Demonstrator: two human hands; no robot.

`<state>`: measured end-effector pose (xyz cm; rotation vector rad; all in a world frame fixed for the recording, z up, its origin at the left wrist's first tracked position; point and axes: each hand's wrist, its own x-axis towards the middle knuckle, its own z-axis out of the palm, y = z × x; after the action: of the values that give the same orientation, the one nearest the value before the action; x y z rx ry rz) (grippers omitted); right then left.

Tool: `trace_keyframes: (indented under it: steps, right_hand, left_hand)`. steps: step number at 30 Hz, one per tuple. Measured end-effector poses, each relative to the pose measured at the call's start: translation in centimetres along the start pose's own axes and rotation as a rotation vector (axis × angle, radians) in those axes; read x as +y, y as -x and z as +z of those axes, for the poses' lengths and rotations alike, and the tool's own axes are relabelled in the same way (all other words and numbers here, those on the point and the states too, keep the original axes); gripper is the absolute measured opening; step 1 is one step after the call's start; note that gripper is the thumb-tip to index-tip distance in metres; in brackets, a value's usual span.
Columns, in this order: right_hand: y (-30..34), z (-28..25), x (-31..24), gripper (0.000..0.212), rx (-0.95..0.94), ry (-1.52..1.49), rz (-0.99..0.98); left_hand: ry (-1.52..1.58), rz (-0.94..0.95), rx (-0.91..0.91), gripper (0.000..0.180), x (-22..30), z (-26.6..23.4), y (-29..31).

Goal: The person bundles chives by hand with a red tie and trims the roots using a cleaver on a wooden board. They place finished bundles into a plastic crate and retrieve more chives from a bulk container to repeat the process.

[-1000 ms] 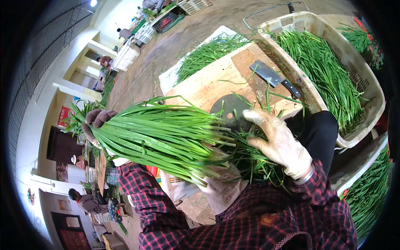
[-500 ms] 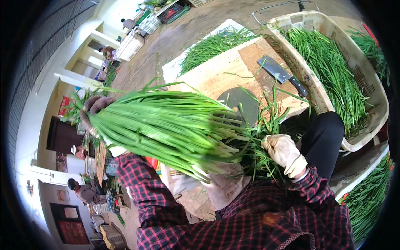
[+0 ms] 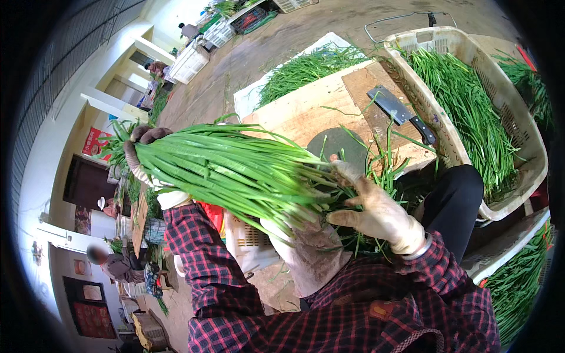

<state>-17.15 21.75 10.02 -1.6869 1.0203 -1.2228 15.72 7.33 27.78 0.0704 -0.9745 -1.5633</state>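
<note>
A thick bunch of long green chives (image 3: 220, 159) stretches across the middle, held up in the air. My gloved left hand (image 3: 144, 144) is wrapped round its leafy end, where the tips stick out past the fingers. The pale root ends point right and look blurred. Beside those ends is my right hand (image 3: 379, 209) in a cream glove, fingers spread and thumb apart. Whether its fingertips touch the stalks I cannot make out. Loose chive scraps (image 3: 382, 167) hang between the bunch and my knee.
A cleaver (image 3: 391, 106) lies on a wooden board (image 3: 315, 97) with a dark round disc (image 3: 340, 147). Right of it stands a crate (image 3: 494, 203) full of chives. More chives (image 3: 312, 70) lie on a white sheet. Other people (image 3: 120, 265) work at the left.
My right hand has opened from a closed grip and moved left and up to the root ends. The bunch stays in my left hand, with its root ends slightly higher.
</note>
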Motion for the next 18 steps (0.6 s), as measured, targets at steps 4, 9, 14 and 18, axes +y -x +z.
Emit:
trace_keyframes:
  steps: [4,9,14,18]
  right_hand:
    - [1.3,1.6,0.8,0.017,0.124,0.029,-0.211]
    - [7.3,-2.5,0.2,0.016,0.01,0.054,0.089]
    - [8.9,-3.2,-0.2,0.021,-0.072,0.142,0.051]
    - [5.6,-5.7,-4.0,0.026,-0.079,0.111,0.174]
  left_hand:
    - [-0.06,0.021,0.051,0.022,-0.6,-1.1,-0.7]
    - [-0.121,0.023,0.093,0.019,-0.6,-2.2,-0.8]
    - [-0.107,-0.098,0.053,0.021,-1.3,-2.9,-1.7]
    - [-0.103,-0.09,0.071,0.023,-1.9,-1.7,-2.6]
